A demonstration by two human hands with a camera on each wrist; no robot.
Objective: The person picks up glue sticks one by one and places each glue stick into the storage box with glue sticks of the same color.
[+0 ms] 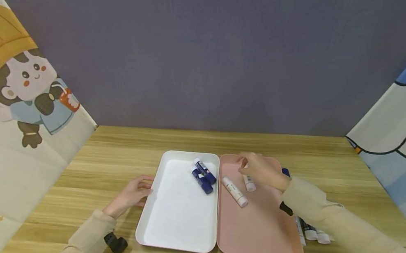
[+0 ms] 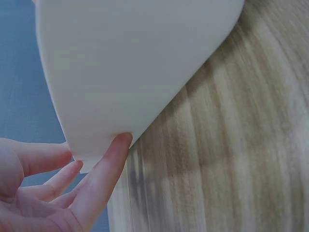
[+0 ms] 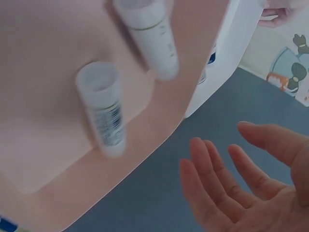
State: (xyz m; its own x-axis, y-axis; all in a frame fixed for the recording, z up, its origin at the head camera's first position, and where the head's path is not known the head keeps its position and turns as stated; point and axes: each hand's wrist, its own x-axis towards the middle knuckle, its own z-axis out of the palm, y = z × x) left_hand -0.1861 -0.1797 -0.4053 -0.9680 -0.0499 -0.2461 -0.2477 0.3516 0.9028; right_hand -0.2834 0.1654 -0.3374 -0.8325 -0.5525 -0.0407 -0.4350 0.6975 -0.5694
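While the left hand [image 1: 132, 193] rests at the nine o'clock side of the white tray [image 1: 174, 218], its lightly bent fingers touching it, the right hand [image 1: 262, 172] hovers over the pink tray [image 1: 259, 227] near twelve o'clock, thumb and fingers spread apart, holding nothing. Two white glue sticks [image 1: 234, 191] lie in that tray at ten and eleven o'clock; the head view has the hand overlapping the second, but the right wrist view shows it clear, and reveals a barcode [image 3: 114, 126]. The left wrist view alone shows one fingertip plainly against the outer wall. Only the head view shows two dark-blue glue sticks [image 1: 206, 186] whole, at one o'clock in the white tray, and capped tubes [image 1: 312, 233] outside the pink tray, toward four o'clock.
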